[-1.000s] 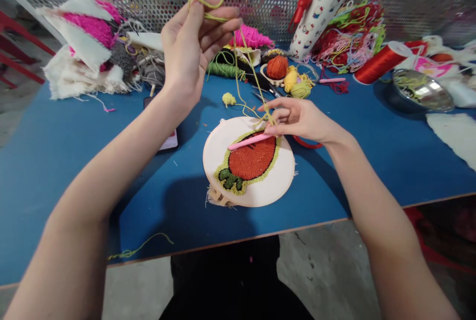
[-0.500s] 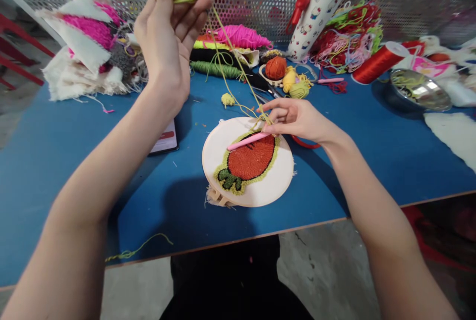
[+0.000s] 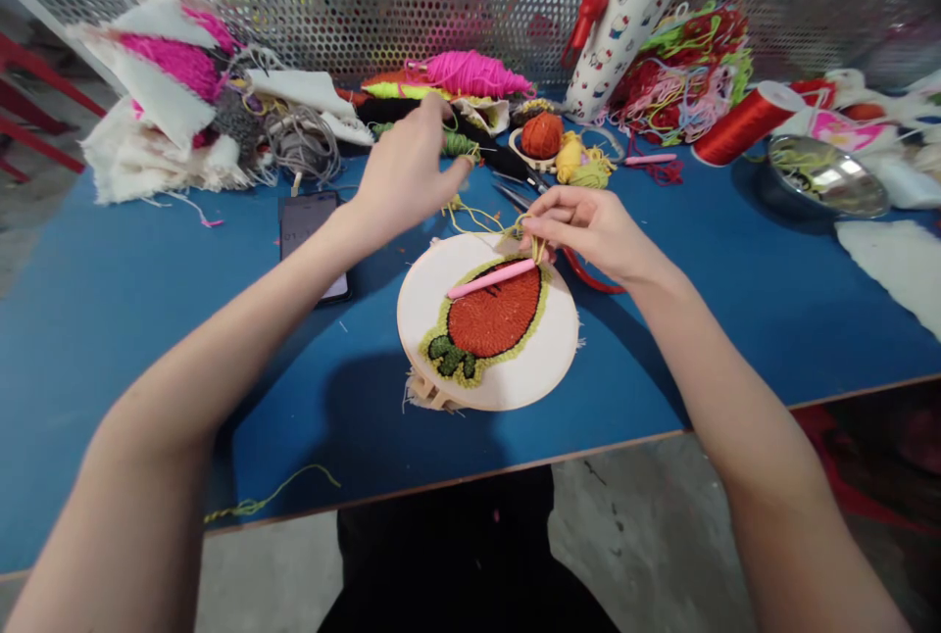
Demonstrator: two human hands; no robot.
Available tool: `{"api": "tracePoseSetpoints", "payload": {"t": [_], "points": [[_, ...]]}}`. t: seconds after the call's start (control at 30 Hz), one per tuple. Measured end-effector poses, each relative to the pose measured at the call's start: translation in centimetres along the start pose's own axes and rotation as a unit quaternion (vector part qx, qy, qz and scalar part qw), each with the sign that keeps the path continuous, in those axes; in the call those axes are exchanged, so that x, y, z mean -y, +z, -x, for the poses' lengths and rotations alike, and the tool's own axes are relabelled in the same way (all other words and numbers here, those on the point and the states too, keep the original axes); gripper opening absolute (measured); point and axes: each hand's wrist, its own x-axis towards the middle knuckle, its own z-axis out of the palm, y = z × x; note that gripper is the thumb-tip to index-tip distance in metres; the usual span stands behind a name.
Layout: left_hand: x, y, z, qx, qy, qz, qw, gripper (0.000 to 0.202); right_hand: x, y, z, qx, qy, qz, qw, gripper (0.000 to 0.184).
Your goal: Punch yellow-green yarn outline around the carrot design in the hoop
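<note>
A round embroidery hoop (image 3: 548, 368) lies on the blue table (image 3: 147, 300), its cloth stitched with an orange carrot shape with green leaves and a yellow-green outline. My right hand (image 3: 592, 226) pinches the top end of a pink punch needle (image 3: 489, 277), which lies across the orange patch, with yellow-green yarn (image 3: 474, 215) at its fingertips. My left hand (image 3: 404, 172) hovers low just beyond the hoop's far left rim, fingers together, and the yarn runs from it to my right hand.
A dark phone (image 3: 309, 221) lies left of the hoop. Scissors (image 3: 515, 192), an orange yarn ball (image 3: 542, 133), a white tumbler (image 3: 618, 25), a red thread spool (image 3: 742, 123) and a metal bowl (image 3: 827, 177) crowd the back, with a fabric pile (image 3: 162, 104) far left. The table's front edge runs close below the hoop.
My left hand, raised high with a loop of yarn, has dropped down and right to the table beside the hoop. My right hand and the needle have stayed put.
</note>
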Motion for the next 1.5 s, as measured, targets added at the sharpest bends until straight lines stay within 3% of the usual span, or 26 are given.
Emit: {"api": "tracePoseSetpoints", "payload": {"t": [0.1,0.2,0.33,0.47,0.63,0.9,1.03,1.13,1.27,1.4,1.5], "points": [[-1.1,0.7,1.4,0.111,0.098,-0.045,0.988,0.024,-0.2,-0.3,-0.3,-0.056,-0.027,0.022,0.998,0.027],[-1.8,1.5,2.3,0.206,0.144,-0.041,0.967,0.029,-0.2,-0.8,-0.5,-0.118,-0.056,0.031,0.991,0.024],[-1.8,2.1,2.7,0.286,0.157,0.021,0.945,0.043,-0.1,-1.3,-0.7,-0.160,-0.073,-0.013,0.984,0.025],[-1.5,2.5,2.5,0.341,0.131,0.116,0.924,0.039,-0.2,-1.6,-0.9,-0.141,-0.066,-0.073,0.985,0.029],[-1.4,2.7,2.5,0.359,0.130,0.130,0.915,0.024,-0.2,-1.9,-0.8,-0.150,-0.081,-0.117,0.978,0.024],[-0.9,2.8,2.3,0.366,0.115,0.122,0.915,0.025,-1.6,-2.8,-1.6,-0.225,-0.088,-0.125,0.962,0.016],[-0.8,2.9,2.3,0.359,0.119,0.122,0.918,0.021,-2.3,-3.0,-1.8,-0.268,-0.108,-0.123,0.949,0.020],[-0.7,3.0,2.4,0.358,0.125,0.131,0.916,0.019,-1.8,-3.3,-1.5,-0.273,-0.104,-0.053,0.955,0.031],[-0.4,3.2,2.3,0.356,0.121,0.147,0.915,0.018,-0.6,-3.5,-1.0,-0.237,-0.044,0.101,0.965,0.046],[-0.5,3.5,2.4,0.345,0.111,0.174,0.915,0.020,-0.8,-2.7,-1.2,-0.266,-0.069,0.056,0.960,0.045],[-0.9,3.7,2.7,0.314,0.097,0.197,0.924,0.017,-1.7,-1.5,-1.2,-0.250,-0.094,0.065,0.962,0.041]]}}
